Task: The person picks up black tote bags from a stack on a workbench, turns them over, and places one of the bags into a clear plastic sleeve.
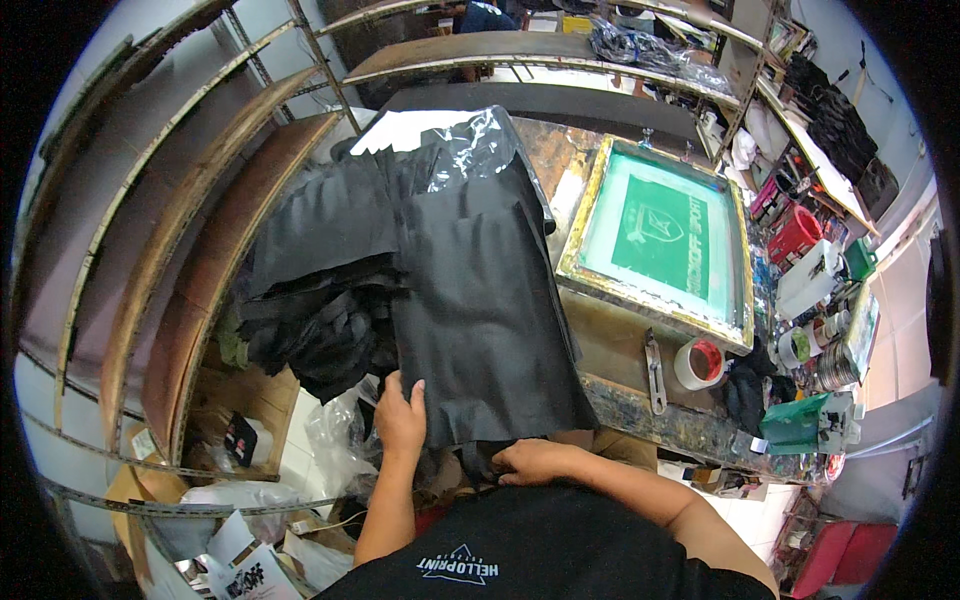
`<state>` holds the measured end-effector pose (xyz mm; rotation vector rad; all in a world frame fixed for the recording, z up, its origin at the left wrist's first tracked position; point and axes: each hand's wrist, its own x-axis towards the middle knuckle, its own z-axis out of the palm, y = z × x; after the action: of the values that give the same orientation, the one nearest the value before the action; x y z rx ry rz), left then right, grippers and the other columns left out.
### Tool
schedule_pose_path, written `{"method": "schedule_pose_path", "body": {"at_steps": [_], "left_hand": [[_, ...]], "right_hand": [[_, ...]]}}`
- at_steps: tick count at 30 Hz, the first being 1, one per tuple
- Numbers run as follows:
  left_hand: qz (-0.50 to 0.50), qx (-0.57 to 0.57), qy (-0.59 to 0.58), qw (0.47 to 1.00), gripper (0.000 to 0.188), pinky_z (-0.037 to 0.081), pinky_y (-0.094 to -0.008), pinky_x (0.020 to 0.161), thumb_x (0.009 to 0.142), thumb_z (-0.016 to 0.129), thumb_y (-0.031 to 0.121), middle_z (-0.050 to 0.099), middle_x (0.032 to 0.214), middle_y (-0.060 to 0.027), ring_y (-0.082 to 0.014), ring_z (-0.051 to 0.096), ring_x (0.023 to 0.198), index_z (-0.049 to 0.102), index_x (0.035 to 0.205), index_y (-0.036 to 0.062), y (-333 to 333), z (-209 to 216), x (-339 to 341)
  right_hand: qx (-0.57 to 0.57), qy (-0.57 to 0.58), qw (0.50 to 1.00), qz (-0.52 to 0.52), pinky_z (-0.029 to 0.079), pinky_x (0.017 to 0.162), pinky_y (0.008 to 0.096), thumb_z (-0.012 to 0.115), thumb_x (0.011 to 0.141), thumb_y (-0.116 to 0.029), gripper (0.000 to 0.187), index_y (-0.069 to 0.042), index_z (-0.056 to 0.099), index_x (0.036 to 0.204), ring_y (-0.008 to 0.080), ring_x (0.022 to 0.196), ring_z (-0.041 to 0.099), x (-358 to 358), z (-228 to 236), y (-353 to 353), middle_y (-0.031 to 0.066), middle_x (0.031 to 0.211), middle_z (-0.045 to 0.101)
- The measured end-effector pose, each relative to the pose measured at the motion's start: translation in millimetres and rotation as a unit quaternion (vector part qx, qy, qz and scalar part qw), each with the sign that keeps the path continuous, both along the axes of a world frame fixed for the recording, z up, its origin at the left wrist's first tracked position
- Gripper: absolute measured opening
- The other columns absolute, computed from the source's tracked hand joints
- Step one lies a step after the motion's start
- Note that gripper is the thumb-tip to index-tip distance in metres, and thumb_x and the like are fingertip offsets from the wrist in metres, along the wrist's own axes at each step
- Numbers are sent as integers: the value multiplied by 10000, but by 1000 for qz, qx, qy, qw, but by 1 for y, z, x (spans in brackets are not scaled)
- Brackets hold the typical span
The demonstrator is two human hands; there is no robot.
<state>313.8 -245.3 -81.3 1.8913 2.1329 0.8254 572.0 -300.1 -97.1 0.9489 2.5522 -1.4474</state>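
Observation:
A large flat black fabric piece, sheet or bag-like, lies in front of me over the near edge of the work surface. My left hand is at its lower left edge, thumb on the near side and fingers partly hidden behind, pinching the edge. Along its near edge, my right hand has curled fingers closed on the black material, beside a dark strap-like strip. A pile of similar black fabric pieces lies to the left, with bunched black cloth hanging below it.
A screen-printing frame with a green mesh rests on the stained table at right. Near it are a cutter knife and a white tape roll. Wooden shelves rise on the left; clear plastic lies below.

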Motion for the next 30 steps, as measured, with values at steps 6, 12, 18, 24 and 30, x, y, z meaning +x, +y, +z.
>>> {"method": "schedule_pose_path", "body": {"at_steps": [6,12,18,24,30], "left_hand": [[-165,-71,93,979,508,572,-507,718,1034,618,316,732,865,-248,-439,726,818,545,1458,46,-4,69,62],[-402,-24,33,915,415,577,-481,671,987,659,210,719,817,-224,-386,728,764,619,1375,69,-6,108,102],[-440,-1,-151,885,310,601,-386,811,990,687,186,761,1073,-227,-311,773,916,725,1273,67,4,156,113],[-239,156,-142,948,307,551,-352,962,1005,660,149,748,1217,-223,-271,733,1141,717,1253,-23,53,223,31],[-91,232,-102,963,313,511,-314,971,998,665,162,777,1136,-134,-185,705,1063,736,1235,-29,120,265,-80]], "right_hand": [[-9,-18,1000,14,524,954,517,657,993,-312,391,33,683,1174,432,1108,681,1,0,-3,257,1102,730],[-10,-97,995,34,532,952,521,655,975,-310,411,64,709,1135,428,1089,692,-2,21,-2,281,1077,733],[78,-13,996,-32,557,840,557,642,970,-275,346,39,676,1113,459,983,707,3,-32,-10,275,990,728],[192,84,970,-124,550,800,536,675,969,-276,365,-19,627,1225,433,943,700,-3,82,4,230,983,722],[415,219,864,-183,483,928,467,753,864,-60,492,-42,624,1339,330,1115,628,-23,146,35,130,1160,657]]}}
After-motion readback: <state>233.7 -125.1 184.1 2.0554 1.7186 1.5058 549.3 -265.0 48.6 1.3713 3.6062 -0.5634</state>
